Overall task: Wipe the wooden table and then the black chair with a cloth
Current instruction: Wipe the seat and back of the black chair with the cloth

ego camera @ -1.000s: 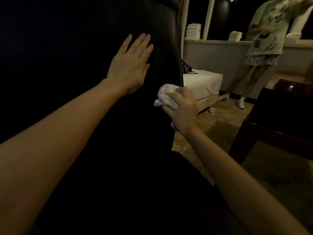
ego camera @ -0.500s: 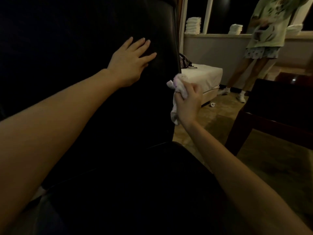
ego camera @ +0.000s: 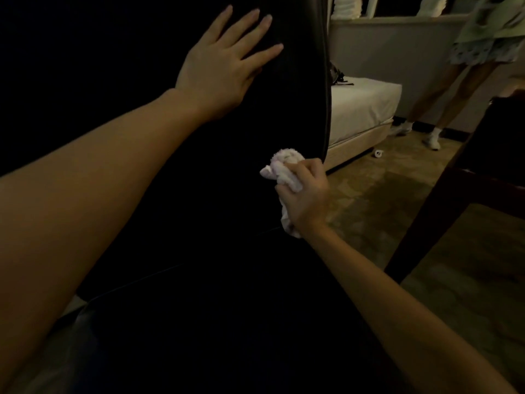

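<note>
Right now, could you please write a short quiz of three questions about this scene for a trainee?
1. True or false: the left hand lies flat with straight fingers on the tall black leather chair back.
2. What does the right hand grip?
A. a bunched white cloth
B. a bottle
C. nothing
3. Fill in: the cloth is near the chair back's ____ edge, as seen by the camera.

Key: 1 true; 2 A; 3 right

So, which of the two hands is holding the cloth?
The right hand grips the white cloth; the left hand lies flat and empty on the black chair.
</note>
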Tool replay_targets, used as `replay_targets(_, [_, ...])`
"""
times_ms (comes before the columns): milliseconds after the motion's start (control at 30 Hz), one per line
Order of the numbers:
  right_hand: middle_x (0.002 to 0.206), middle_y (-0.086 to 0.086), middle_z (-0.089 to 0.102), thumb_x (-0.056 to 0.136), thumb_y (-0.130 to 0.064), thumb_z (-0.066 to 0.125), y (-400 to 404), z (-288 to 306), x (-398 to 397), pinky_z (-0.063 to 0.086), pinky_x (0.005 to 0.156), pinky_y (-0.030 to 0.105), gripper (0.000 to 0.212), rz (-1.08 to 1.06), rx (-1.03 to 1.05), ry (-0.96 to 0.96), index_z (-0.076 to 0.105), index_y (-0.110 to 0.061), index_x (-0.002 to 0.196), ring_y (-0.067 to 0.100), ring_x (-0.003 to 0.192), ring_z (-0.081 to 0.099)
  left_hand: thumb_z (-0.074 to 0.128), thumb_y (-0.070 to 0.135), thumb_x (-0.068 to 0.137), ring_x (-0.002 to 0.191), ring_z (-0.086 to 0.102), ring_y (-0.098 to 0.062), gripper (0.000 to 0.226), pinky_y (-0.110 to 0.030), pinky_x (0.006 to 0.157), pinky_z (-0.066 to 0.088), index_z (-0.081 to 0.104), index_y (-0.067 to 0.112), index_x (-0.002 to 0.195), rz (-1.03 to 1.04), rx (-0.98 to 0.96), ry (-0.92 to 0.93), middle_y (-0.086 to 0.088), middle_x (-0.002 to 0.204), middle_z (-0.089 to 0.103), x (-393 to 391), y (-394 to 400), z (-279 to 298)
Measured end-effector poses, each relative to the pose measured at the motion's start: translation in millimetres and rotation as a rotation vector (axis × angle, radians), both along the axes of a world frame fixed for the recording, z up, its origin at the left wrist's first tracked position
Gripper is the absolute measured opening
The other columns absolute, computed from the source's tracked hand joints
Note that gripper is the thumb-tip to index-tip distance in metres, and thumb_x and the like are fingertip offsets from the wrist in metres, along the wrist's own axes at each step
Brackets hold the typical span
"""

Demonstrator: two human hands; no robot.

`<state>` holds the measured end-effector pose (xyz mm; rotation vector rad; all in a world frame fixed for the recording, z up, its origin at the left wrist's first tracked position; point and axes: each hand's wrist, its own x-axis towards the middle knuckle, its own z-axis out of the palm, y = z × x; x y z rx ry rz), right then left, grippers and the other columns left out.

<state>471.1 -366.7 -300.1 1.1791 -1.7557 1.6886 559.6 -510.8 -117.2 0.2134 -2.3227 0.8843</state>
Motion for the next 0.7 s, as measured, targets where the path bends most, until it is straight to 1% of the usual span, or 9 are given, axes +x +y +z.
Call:
replay_targets(67, [0.092,0.011,0.049,0.081,-0.026,0.058,10.3,17.6,0.3,0.037,0.072,0.019,0.033,-0.016,-0.049,0.023,0.067,-0.004,0.103,0.012,0.083,0.046,0.016,0.033,0.098,0.143,0.011,-0.028,0.050,-0.045,0.116,0.003,0.024,0.021,0.146,-0.012,-0.010,0.008,-0.013,0.154,0.017,-0.6,1.4,-0.5])
replay_targets(167, [0.099,0.006,0.048,0.077,-0.028,0.057,12.8,64.1,-4.4,0.034,0.073,0.006,0.039,-0.175,-0.103,0.054,0.065,-0.011,0.111,0.008,0.087,0.043,0.017,0.034,0.097,0.143,0.013,-0.028,0.052,-0.045,0.115,0.002,0.025,0.020,0.146,-0.009,-0.039,0.006,-0.013,0.154,0.018,-1.5,0.6,-0.1])
replay_targets(267, [0.106,0.009,0.050,0.078,-0.025,0.064,2.2,94.6,-11.3,0.040,0.076,0.020,0.037,-0.259,-0.006,0.054,0.064,-0.015,0.114,0.019,0.094,0.049,0.021,0.033,0.098,0.144,0.008,-0.026,0.050,-0.044,0.115,0.000,0.021,0.021,0.147,0.025,-0.033,0.005,-0.011,0.155,0.014,-2.0,0.1,-0.3])
replay_targets(367, [0.121,0.013,0.052,0.080,-0.025,0.066,-6.8,72.1,-2.8,0.036,0.087,0.029,0.037,-0.262,0.147,0.089,0.063,-0.021,0.116,0.026,0.109,0.046,0.022,0.033,0.098,0.144,0.007,-0.026,0.050,-0.044,0.115,0.000,0.021,0.021,0.147,0.015,-0.037,0.004,-0.011,0.155,0.013,-1.6,-1.0,-0.2])
replay_targets(433, [0.123,0.005,0.048,0.078,-0.029,0.064,-11.4,39.5,6.6,0.037,0.089,0.032,0.036,-0.250,0.178,0.110,0.065,-0.023,0.114,0.022,0.109,0.041,0.023,0.031,0.100,0.144,0.008,-0.026,0.048,-0.044,0.115,0.000,0.022,0.020,0.147,0.000,-0.029,0.012,-0.011,0.155,0.014,-0.4,-0.2,-0.1])
replay_targets(500, [0.120,-0.002,0.042,0.076,-0.030,0.063,-13.4,10.5,13.6,0.043,0.088,0.038,0.035,-0.192,0.187,0.037,0.065,-0.025,0.111,0.022,0.107,0.042,0.023,0.030,0.101,0.144,0.007,-0.026,0.048,-0.043,0.115,-0.001,0.021,0.020,0.147,0.001,-0.012,-0.007,-0.012,0.155,0.013,1.5,2.5,0.9])
replay_targets(567, [0.121,0.003,0.047,0.076,-0.025,0.067,-12.5,-3.7,18.2,0.046,0.089,0.043,0.033,-0.115,0.205,-0.067,0.065,-0.025,0.109,0.028,0.108,0.049,0.023,0.030,0.101,0.144,0.004,-0.026,0.048,-0.043,0.115,-0.003,0.019,0.020,0.148,0.012,0.009,-0.026,-0.011,0.156,0.011,4.7,6.1,1.9])
replay_targets(633, [0.122,0.011,0.051,0.079,-0.022,0.068,-7.1,-8.3,23.0,0.045,0.090,0.042,0.031,-0.089,0.316,-0.123,0.066,-0.022,0.110,0.031,0.109,0.051,0.023,0.030,0.101,0.144,0.002,-0.025,0.048,-0.043,0.115,-0.004,0.017,0.021,0.148,0.020,0.040,-0.050,-0.011,0.156,0.008,9.8,13.0,5.4])
replay_targets(700, [0.115,0.011,0.053,0.081,-0.027,0.066,6.0,-17.8,26.2,0.045,0.087,0.038,0.030,-0.011,0.441,-0.135,0.066,-0.019,0.110,0.025,0.104,0.052,0.025,0.028,0.101,0.144,0.001,-0.025,0.048,-0.042,0.116,-0.004,0.018,0.019,0.148,0.005,0.106,-0.081,-0.011,0.156,0.007,15.9,23.7,10.5])
